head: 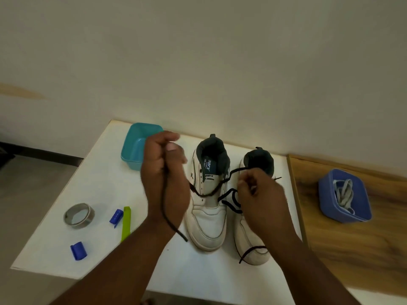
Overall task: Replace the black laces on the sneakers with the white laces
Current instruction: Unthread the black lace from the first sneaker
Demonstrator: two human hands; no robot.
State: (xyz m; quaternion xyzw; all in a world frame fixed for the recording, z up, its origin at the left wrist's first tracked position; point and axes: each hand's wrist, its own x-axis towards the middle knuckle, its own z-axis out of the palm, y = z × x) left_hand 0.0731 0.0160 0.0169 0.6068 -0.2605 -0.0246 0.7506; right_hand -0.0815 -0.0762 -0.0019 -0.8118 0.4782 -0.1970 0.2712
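Single head-worn wide-angle view, looking forward and down; close over white table (66,256), near edge cut off at bottom, far edge against wall (198,62).

Left of the sneakers (207,205), a tape roll (79,215), two blue clips (116,216) and a green stick (126,223) clutter the worktop (105,177); bare worktop lies nearer than their toes.

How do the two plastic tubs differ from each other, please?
The teal tub stands on the white table, left of the sneakers, and looks empty. The blue tub sits on the wooden surface at the right and holds white laces. Both are small, open, and tilted.
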